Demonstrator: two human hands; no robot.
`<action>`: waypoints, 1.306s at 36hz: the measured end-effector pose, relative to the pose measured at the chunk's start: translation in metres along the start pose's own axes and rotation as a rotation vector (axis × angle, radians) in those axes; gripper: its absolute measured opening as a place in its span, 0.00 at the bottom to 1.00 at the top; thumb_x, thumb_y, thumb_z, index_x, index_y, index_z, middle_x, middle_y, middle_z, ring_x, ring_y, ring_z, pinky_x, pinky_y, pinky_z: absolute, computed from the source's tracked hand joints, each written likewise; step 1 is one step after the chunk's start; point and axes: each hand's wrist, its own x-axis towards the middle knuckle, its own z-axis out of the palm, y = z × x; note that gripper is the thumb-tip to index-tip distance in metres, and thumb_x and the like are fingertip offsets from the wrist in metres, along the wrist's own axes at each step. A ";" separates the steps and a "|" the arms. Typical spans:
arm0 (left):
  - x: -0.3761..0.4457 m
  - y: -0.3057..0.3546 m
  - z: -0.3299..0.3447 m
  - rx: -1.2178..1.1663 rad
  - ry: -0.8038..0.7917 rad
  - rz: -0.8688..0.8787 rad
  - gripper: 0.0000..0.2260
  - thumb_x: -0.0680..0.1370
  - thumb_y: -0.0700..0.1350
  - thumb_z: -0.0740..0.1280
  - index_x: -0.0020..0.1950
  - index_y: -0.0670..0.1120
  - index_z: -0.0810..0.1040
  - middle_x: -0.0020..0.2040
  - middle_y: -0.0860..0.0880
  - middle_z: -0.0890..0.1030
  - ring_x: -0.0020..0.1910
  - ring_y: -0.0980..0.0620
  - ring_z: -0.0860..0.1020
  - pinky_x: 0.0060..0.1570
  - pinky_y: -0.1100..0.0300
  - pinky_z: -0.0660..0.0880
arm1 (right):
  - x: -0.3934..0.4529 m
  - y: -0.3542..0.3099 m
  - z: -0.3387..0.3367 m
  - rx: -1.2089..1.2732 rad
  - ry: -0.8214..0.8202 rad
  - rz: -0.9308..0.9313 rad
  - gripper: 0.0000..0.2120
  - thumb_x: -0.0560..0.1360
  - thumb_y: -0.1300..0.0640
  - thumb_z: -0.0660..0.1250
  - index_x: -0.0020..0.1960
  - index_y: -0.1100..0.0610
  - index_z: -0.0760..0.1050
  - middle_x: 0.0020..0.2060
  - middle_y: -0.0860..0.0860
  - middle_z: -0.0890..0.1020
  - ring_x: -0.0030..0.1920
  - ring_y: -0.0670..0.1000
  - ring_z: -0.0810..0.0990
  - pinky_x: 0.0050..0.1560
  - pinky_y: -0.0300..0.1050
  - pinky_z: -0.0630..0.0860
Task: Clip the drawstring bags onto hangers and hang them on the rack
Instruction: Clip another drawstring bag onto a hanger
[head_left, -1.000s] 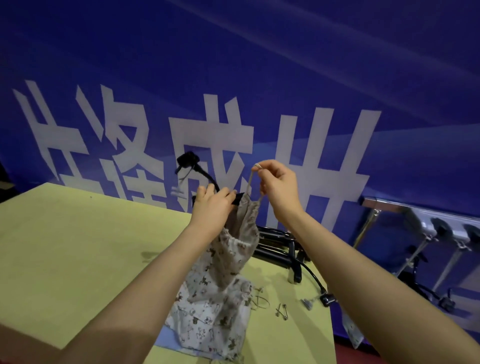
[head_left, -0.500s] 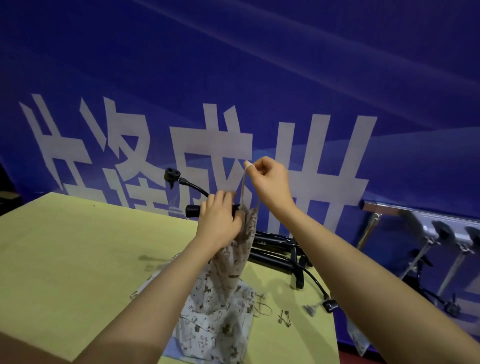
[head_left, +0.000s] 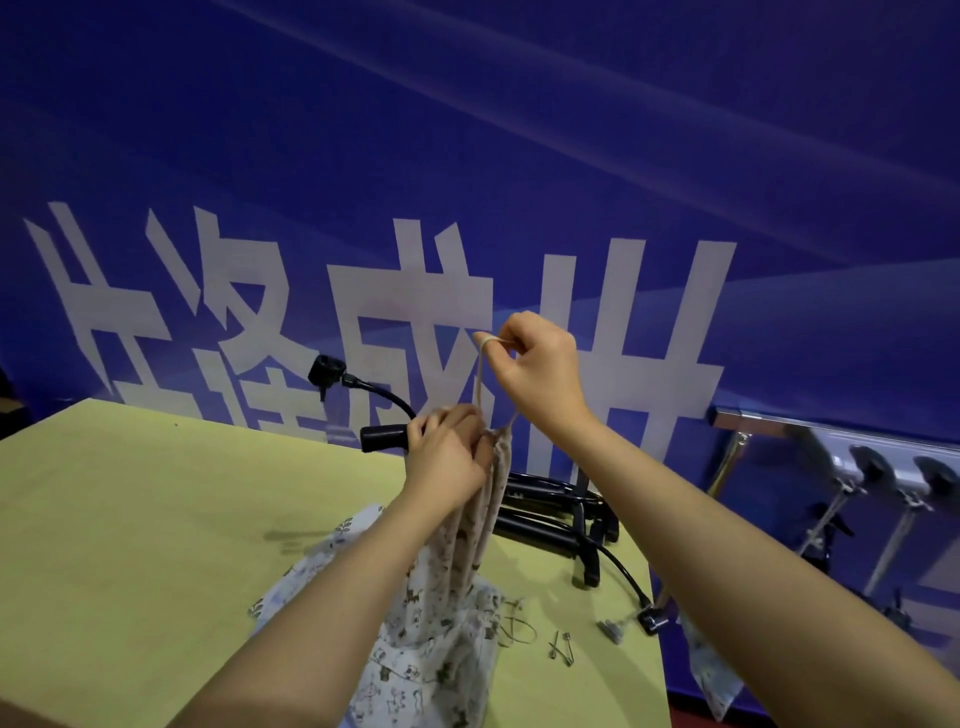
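Beige drawstring cord (head_left: 482, 384) now stretches longer, pulled up from the printed cotton drawstring bag (head_left: 470, 525) by the right hand (head_left: 537, 364), fingers pinching its loop. The left hand (head_left: 449, 457) still grips the bag's gathered mouth and the black plastic hanger (head_left: 384, 436) above the yellow-green table (head_left: 130, 519).

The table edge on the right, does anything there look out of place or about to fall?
Yes. A patterned bag hangs off the right edge of the yellow table, below the tabletop, unlike the bags piled on top. A black hanger's clip also sits right at that edge, with loose metal clips scattered nearby.
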 end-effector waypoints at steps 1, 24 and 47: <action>0.002 0.002 0.000 -0.020 -0.014 -0.016 0.12 0.78 0.51 0.59 0.53 0.48 0.78 0.62 0.54 0.75 0.63 0.50 0.68 0.59 0.58 0.53 | 0.000 0.001 0.000 -0.027 0.015 -0.023 0.14 0.74 0.57 0.70 0.34 0.55 0.68 0.29 0.47 0.69 0.29 0.42 0.64 0.31 0.33 0.61; 0.016 0.037 0.027 0.170 -0.216 -0.041 0.15 0.81 0.49 0.52 0.61 0.48 0.74 0.70 0.52 0.65 0.73 0.51 0.56 0.69 0.52 0.51 | -0.009 0.022 -0.033 -0.158 0.018 -0.070 0.18 0.73 0.54 0.69 0.29 0.58 0.69 0.24 0.48 0.68 0.25 0.49 0.67 0.24 0.48 0.72; 0.008 0.075 0.009 0.813 -0.391 -0.018 0.15 0.80 0.46 0.60 0.66 0.46 0.67 0.66 0.44 0.64 0.57 0.40 0.72 0.53 0.52 0.69 | -0.029 0.018 -0.060 -0.008 0.081 0.322 0.18 0.77 0.52 0.66 0.34 0.63 0.74 0.26 0.57 0.75 0.30 0.56 0.74 0.34 0.52 0.76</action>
